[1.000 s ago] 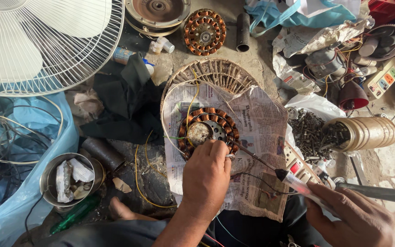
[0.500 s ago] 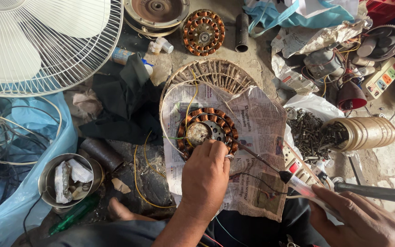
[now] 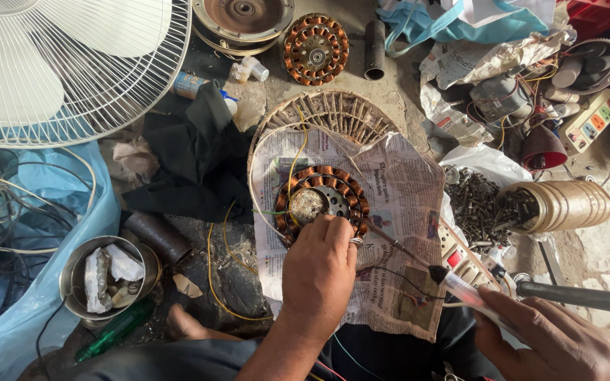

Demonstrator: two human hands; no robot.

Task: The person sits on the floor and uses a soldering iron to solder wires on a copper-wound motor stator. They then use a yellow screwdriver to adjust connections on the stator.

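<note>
A round copper-wound stator lies on a sheet of newspaper. My left hand rests on its near edge, fingers curled down against the windings. Whatever they pinch is hidden. My right hand, at the lower right, holds a soldering iron. Its thin tip points up-left and ends at the stator's rim, beside my left fingers. Thin black wires trail over the newspaper between the two hands, and yellow wire loops around the stator.
A white fan guard fills the top left. A second stator and a rusty motor cover lie at the top. At the right are a screw pile, a ribbed jar and a metal rod. A steel cup stands at the lower left.
</note>
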